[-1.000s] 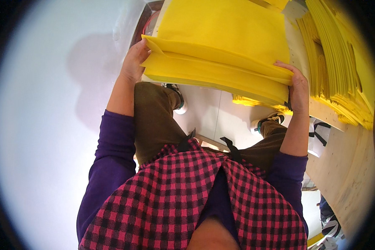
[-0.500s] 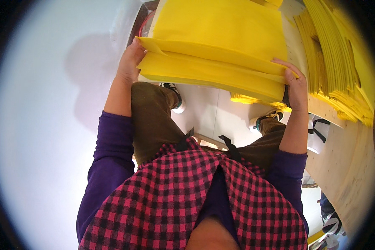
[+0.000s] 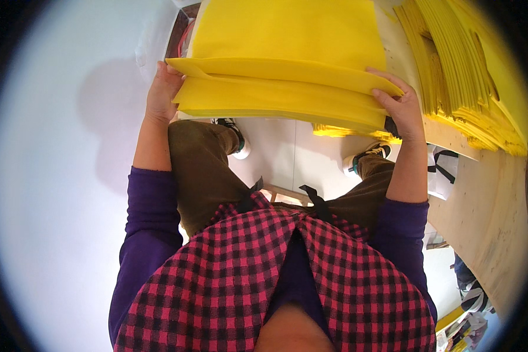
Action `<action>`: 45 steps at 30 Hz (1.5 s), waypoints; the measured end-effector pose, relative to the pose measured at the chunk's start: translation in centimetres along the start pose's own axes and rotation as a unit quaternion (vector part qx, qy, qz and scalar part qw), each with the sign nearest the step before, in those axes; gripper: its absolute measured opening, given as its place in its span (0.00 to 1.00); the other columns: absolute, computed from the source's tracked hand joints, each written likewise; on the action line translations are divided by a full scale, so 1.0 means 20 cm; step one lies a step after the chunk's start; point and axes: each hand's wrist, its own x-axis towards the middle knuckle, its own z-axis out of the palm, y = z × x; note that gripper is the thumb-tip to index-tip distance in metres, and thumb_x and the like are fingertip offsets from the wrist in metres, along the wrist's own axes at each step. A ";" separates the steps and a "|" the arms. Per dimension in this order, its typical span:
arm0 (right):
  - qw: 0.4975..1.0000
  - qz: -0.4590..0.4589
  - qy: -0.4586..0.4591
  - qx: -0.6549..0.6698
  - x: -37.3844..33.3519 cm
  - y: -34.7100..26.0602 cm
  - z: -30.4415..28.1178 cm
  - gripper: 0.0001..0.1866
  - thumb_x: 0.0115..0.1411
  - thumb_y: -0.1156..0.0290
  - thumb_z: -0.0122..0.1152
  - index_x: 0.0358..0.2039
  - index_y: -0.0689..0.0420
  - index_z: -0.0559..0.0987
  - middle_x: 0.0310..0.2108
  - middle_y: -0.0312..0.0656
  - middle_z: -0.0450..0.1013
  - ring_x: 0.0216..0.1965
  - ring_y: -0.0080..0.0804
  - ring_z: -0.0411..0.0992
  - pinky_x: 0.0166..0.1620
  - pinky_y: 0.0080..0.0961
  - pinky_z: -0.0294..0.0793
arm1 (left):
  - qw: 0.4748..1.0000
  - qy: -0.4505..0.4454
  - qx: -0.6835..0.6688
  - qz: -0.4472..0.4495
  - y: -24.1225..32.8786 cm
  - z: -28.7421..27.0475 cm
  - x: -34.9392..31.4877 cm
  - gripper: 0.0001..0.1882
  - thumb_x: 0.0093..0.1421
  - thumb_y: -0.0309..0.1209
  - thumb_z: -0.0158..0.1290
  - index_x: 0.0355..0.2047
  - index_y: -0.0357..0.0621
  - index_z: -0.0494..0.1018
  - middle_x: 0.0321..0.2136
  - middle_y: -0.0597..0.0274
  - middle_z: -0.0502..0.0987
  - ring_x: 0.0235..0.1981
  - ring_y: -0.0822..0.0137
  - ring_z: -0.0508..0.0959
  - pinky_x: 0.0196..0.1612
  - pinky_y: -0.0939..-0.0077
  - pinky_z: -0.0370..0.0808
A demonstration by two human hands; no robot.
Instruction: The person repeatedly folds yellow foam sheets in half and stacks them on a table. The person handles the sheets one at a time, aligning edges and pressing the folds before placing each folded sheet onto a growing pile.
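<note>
While the left hand (image 3: 163, 94) pinches the left end of the raised yellow flap (image 3: 276, 68), fingers closed on the corner, the flap spans straight across to the other side. Long axis runs left-right, dipping slightly at the right end. It lies between the two hands, one per end, so neither is clearly nearer. More yellow layers (image 3: 276, 97) sit just below it, toward the body. Right hand (image 3: 402, 108) grips the right end, thumb in front, other fingers behind. Farther right: yellow stack (image 3: 452, 64), wooden bench (image 3: 481, 211).
</note>
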 end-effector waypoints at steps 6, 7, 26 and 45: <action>0.976 -0.124 0.050 -0.173 0.03 0.00 0.01 0.10 0.56 0.78 0.60 0.40 0.60 0.80 0.39 0.37 0.77 0.42 0.20 0.70 0.48 0.17 0.68 | 0.994 -0.055 0.089 0.027 0.02 0.03 -0.01 0.44 0.62 0.65 0.25 0.47 0.33 0.71 0.46 0.50 0.74 0.51 0.58 0.71 0.58 0.65 0.63; 0.973 -0.118 0.065 -0.185 0.04 0.00 0.01 0.10 0.56 0.78 0.60 0.40 0.60 0.80 0.38 0.36 0.76 0.41 0.20 0.71 0.47 0.17 0.68 | 0.992 -0.043 0.109 0.038 0.02 0.04 -0.02 0.45 0.62 0.65 0.23 0.45 0.34 0.72 0.44 0.52 0.75 0.49 0.59 0.72 0.57 0.66 0.64; 0.991 -0.069 0.112 -0.026 0.17 -0.04 0.02 0.16 0.58 0.73 0.61 0.47 0.62 0.76 0.42 0.39 0.76 0.42 0.25 0.73 0.46 0.22 0.70 | 0.991 -0.032 0.110 0.067 0.02 0.02 -0.06 0.32 0.57 0.52 0.53 0.52 0.38 0.68 0.50 0.59 0.72 0.51 0.66 0.72 0.54 0.72 0.68; 0.964 -0.165 -0.006 -0.207 0.04 0.03 -0.04 0.17 0.48 0.85 0.61 0.39 0.55 0.79 0.41 0.35 0.77 0.49 0.27 0.73 0.66 0.32 0.51 | 0.907 -0.042 0.375 0.186 0.06 0.03 0.01 0.15 0.48 0.14 0.52 0.37 0.37 0.78 0.42 0.56 0.79 0.49 0.62 0.74 0.56 0.72 0.68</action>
